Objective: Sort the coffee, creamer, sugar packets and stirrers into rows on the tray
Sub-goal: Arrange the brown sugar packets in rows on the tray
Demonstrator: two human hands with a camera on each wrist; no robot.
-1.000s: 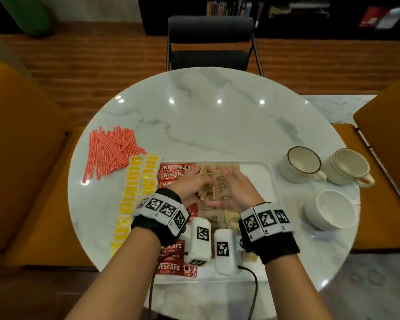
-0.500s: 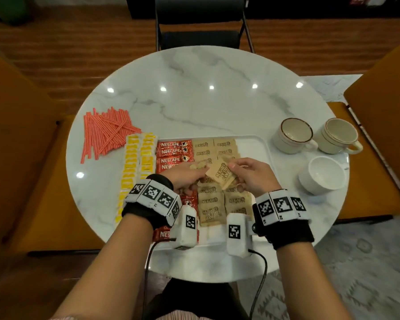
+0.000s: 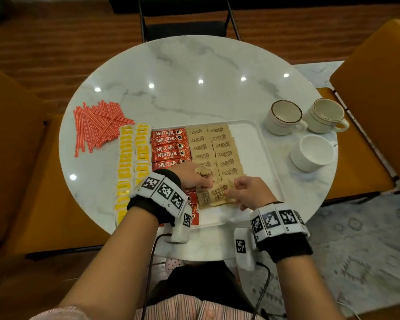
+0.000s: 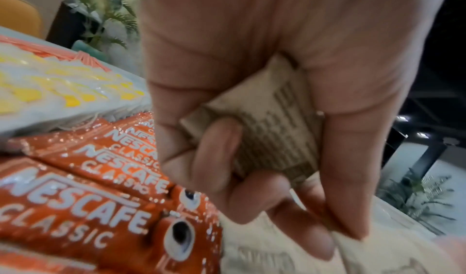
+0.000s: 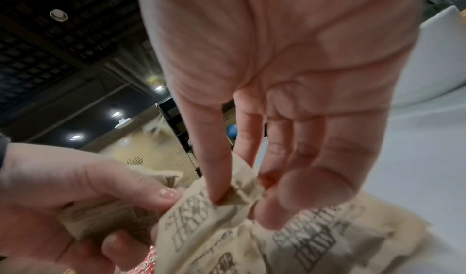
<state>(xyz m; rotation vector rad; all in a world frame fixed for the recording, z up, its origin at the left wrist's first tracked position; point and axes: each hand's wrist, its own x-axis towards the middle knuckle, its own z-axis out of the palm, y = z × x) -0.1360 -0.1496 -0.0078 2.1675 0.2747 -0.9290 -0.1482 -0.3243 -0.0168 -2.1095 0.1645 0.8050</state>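
The hands (image 3: 219,184) hide the nearest red coffee sachets (image 3: 193,205).

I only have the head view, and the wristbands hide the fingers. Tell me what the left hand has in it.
Observer: The left hand grips a small stack of brown sugar packets inside its curled fingers.
Operator: Report the right hand's grip.
Observer: The right hand pinches the edge of one sugar packet between thumb and forefinger.
Operator: Check whether the left hand touches that packet.
Observer: Yes, the left thumb rests against its edge.
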